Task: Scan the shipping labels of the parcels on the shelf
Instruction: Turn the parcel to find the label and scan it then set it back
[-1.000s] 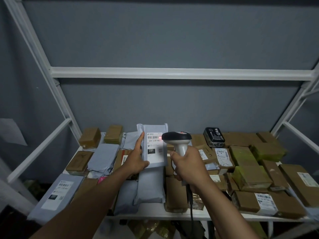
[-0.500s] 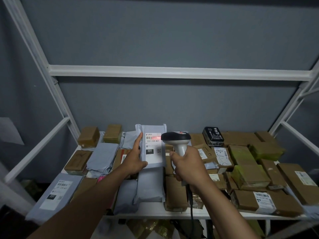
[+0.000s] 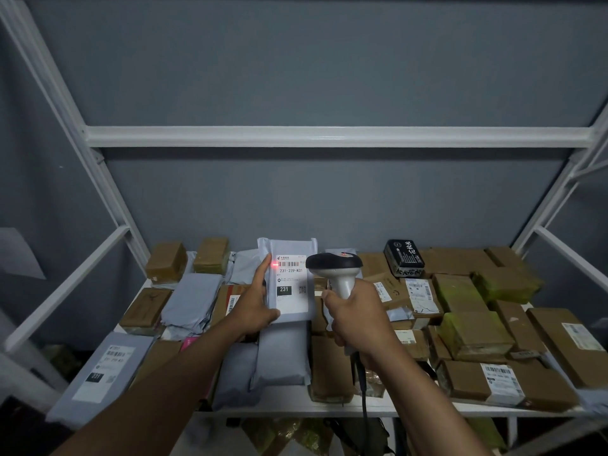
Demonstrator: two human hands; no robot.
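A: How's the grey parcel [image 3: 289,255] standing?
B: Upright above the shelf [image 3: 329,404], label [image 3: 291,284] facing us; left hand [image 3: 255,309] grips its edge.
A: Scanner [image 3: 334,266]?
B: Right hand [image 3: 358,317] is wrapped round the handle, nose pointing left; red dot has slid to the label's left edge

Both forearms are bare to the frame edge, the left hand [image 3: 255,307] and right hand [image 3: 357,315] ungloved.

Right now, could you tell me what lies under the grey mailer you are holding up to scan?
Under the held grey mailer, another grey poly mailer lies flat on the white shelf, with a brown carton beside it. The left hand covers its lower left corner.
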